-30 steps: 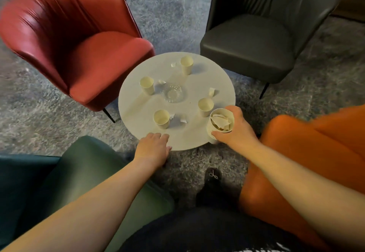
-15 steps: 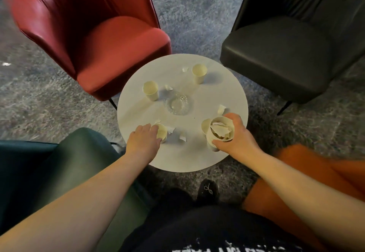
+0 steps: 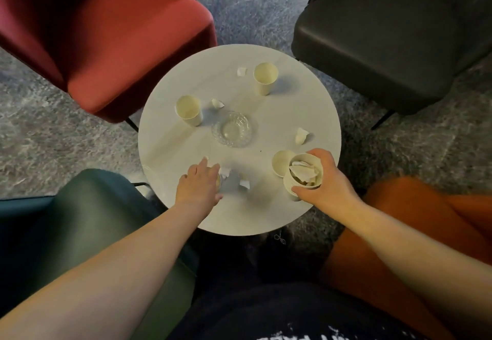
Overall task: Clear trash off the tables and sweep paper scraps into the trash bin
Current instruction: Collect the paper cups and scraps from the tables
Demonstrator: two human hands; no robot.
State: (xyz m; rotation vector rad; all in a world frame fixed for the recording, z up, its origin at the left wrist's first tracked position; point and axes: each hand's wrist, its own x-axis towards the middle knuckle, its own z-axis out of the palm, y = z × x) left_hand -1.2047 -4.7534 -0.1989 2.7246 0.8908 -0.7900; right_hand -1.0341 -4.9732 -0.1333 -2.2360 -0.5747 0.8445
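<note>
**Two hands at a round bench strewn with cups and scraps**

The round white bench point(image 3: 306, 94) fills the middle of the head view. The right hand point(image 3: 326, 182) reaches in at about 4 o'clock on the bench top, fingers and thumb curled round a stack of paper cups point(image 3: 303, 179) whose top cup is stuffed with crumpled paper. Touching that stack on its 9 o'clock side stands another paper cup point(image 3: 281, 163).

The left hand point(image 3: 198, 185) lies at about 7 o'clock, palm down, fingers curved over a near cup point(image 3: 218, 179) that it almost wholly hides; whether the fingers actually clasp it cannot be told. Just beside it, toward 3 o'clock, lie two paper scraps, one at point(image 3: 225, 171) and one at point(image 3: 244, 183).

A clear glass dish point(image 3: 234, 129) sits at the centre. A left cup point(image 3: 189, 110) stands upright at 10 o'clock, with a torn scrap point(image 3: 217, 103) just beside it. A far cup point(image 3: 265, 77) stands at 12 o'clock, a small scrap point(image 3: 241, 71) near it. A larger curled scrap point(image 3: 302, 136) lies at 3 o'clock.

Around the bench stand a red armchair point(image 3: 119, 41), a black armchair point(image 3: 386, 41), a green seat point(image 3: 80, 219) and an orange seat point(image 3: 426, 227), all on grey carpet point(image 3: 40, 140).
</note>
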